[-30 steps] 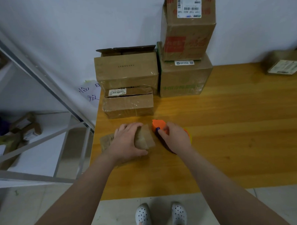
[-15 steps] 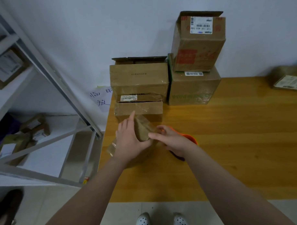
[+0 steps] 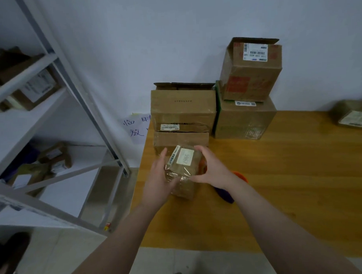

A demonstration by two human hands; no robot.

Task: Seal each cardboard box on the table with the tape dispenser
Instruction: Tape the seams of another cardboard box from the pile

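Over the bench (image 3: 290, 174), left grip (image 3: 159, 178) and right grip (image 3: 213, 170) both hold the box (image 3: 185, 163). Its shiny wrap might slip, and it could fall.

Dim, even, bluish light is filling the room and is turning the plain white wall (image 3: 152, 35) grey-blue. The orange-brown wooden counter (image 3: 300, 184) is giving back a soft, diffuse pale sheen across its far part. Faint, soft-edged shadows are lying at the foot of the stacked brown cardboard boxes (image 3: 183, 108). The wide lens is bending the grey metal shelving rack (image 3: 79, 93) at the left edge, where blur is smearing the detail. Clear film on the small tape-wrapped brown cardboard box (image 3: 183, 171) is glinting weakly, and its label is showing slightly soft.
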